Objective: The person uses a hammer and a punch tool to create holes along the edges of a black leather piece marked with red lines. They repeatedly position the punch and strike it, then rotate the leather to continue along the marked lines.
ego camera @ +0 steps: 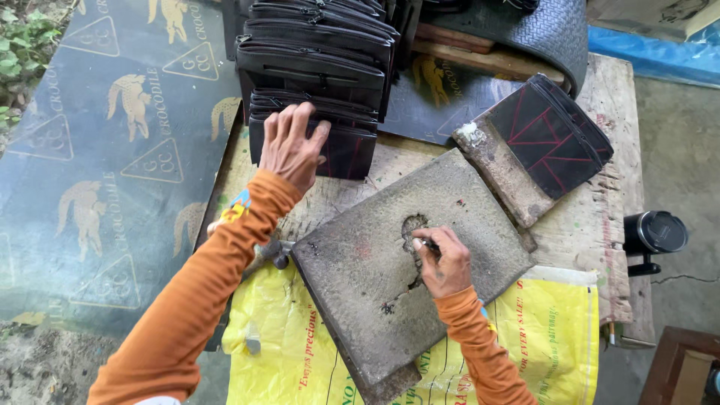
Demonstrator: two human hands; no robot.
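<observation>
My left hand (291,144) reaches forward and rests its fingers on the nearest black pouch (341,150) of a leaning stack of black zipped pouches (319,52). My right hand (442,261) lies on a worn grey slab (375,285), fingers pinched on a small dark tool (429,244) beside a pitted hollow in the slab. Both arms wear orange sleeves. Another black pouch with red stitched lines (547,135) lies at the right on a narrow grey block (499,172).
A rough wooden tabletop (592,225) carries the slab. A yellow printed sack (555,330) hangs at its near edge. A dark printed sheet (105,150) covers the ground at left. A black cylindrical mug (654,234) sits at the right edge. Plants grow at top left.
</observation>
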